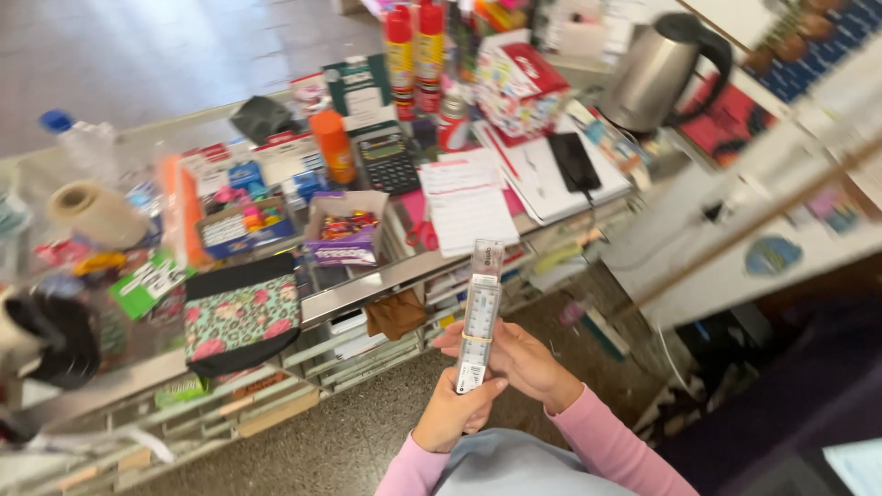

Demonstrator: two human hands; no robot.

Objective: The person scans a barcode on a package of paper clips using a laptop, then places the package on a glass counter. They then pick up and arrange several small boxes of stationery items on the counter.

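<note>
Both hands hold a long, clear pack (480,317) upright in front of the tabletop (404,271) — the left hand (450,413) has its grip clenched around the pack's lower end, thumb across the label, while the right hand (524,363) grasps it from behind at mid-height, fingers curled round its edge. On the cluttered tabletop beyond lie a white notepad (467,204), a calculator (387,161), an orange bottle (334,147), a floral pouch (242,317) and a steel kettle (657,73) — all well apart from the pack.
</note>
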